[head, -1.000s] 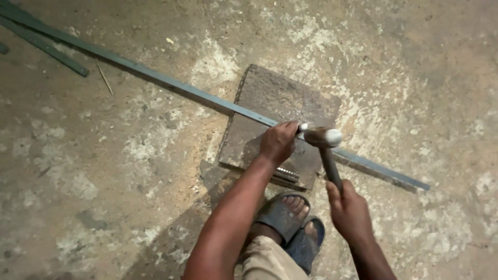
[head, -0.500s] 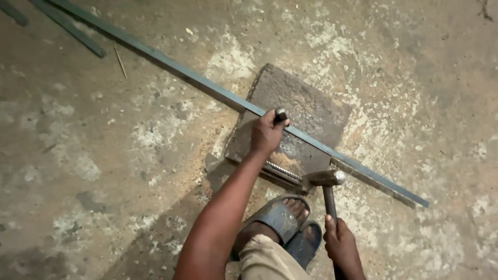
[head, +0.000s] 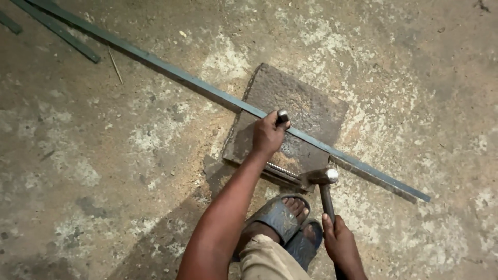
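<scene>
The left hand (head: 268, 136) is clenching around a short steel punch (head: 281, 116), holding it upright with its tip pressing on the long flat metal strip (head: 207, 89). The right hand (head: 340, 243) is gripping the handle of a hammer (head: 325, 179), whose head is hanging low, just off the near edge of the rusty steel plate (head: 306, 103) and well apart from the punch.

The strip is lying diagonally across that plate, running from the upper left down to the lower right over the concrete floor (head: 104, 171). A threaded rod (head: 282, 170) is lying along the plate's near edge. Two sandalled feet (head: 288, 218) are standing just below it. More dark strips (head: 57, 28) are lying at the top left.
</scene>
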